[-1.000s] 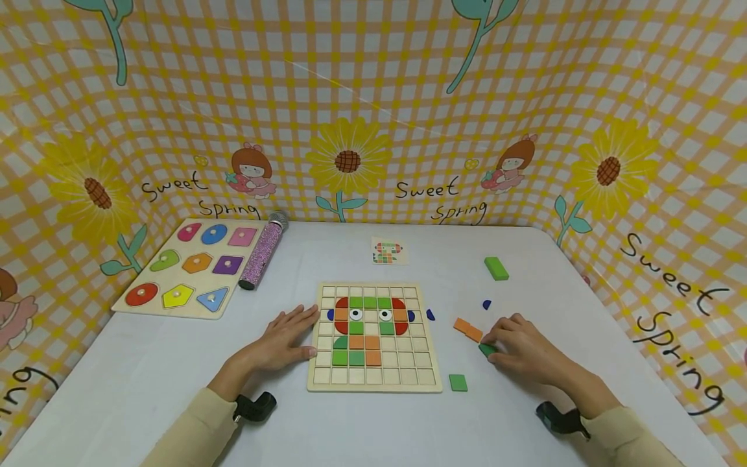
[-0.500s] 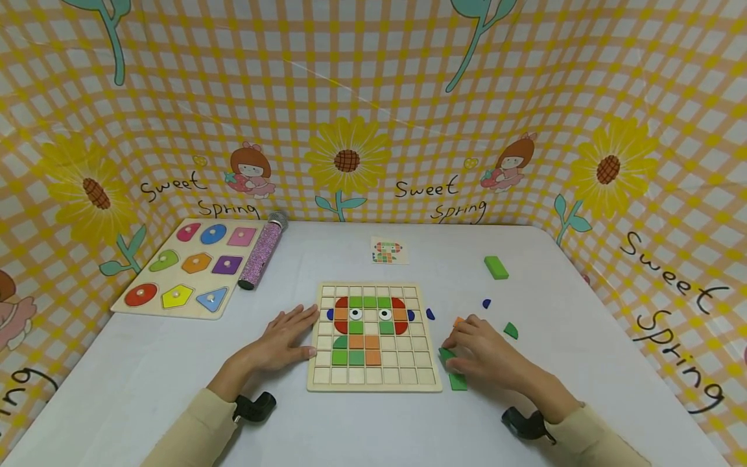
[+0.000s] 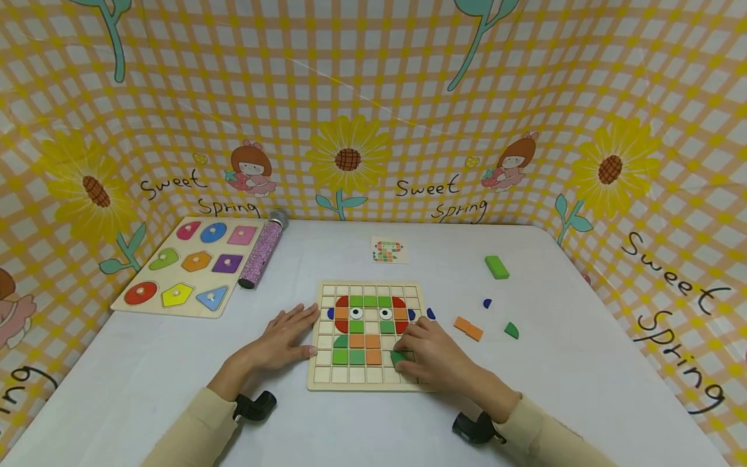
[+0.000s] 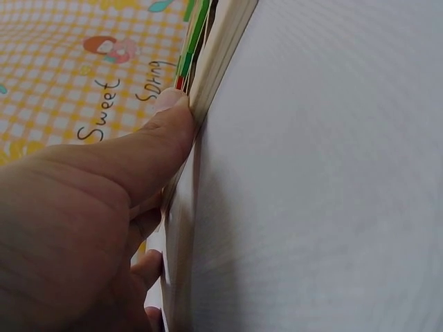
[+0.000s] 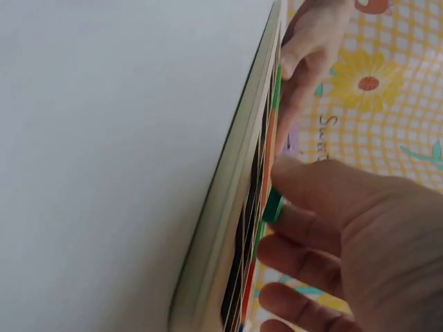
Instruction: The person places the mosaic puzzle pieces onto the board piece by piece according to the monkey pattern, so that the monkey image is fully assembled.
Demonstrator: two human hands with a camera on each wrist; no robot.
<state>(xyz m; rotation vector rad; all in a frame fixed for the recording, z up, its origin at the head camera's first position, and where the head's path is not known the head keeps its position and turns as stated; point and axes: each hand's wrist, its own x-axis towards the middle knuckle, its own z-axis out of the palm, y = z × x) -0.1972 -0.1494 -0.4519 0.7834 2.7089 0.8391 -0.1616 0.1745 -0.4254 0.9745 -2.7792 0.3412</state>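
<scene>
A wooden grid board point(image 3: 327, 384) lies mid-table, with red, green, orange and blue pieces and two eye pieces set in its cells. My left hand point(image 3: 274, 344) rests along its left edge, fingers extended; the left wrist view shows the thumb point(image 4: 159, 131) touching the rim. Over the board's right part, my right hand point(image 3: 434, 353) pinches a small dark green wooden piece point(image 3: 398, 357) between thumb and fingers. In the right wrist view the green piece point(image 5: 273, 206) is just above the board's surface; whether it touches is unclear. My right hand covers several right-side cells.
Right of the board lie two orange squares point(image 3: 468, 329), a dark green quarter-round point(image 3: 511, 331), blue half-rounds point(image 3: 487, 303) and a green block point(image 3: 497, 267). A pattern card point(image 3: 390, 250) is behind the board. Far left are a shape puzzle point(image 3: 192, 279) and a glittery microphone point(image 3: 262, 254).
My right hand has moved left from the loose pieces to above the board, carrying the dark green piece. The loose green square is no longer visible. My left hand has stayed put.
</scene>
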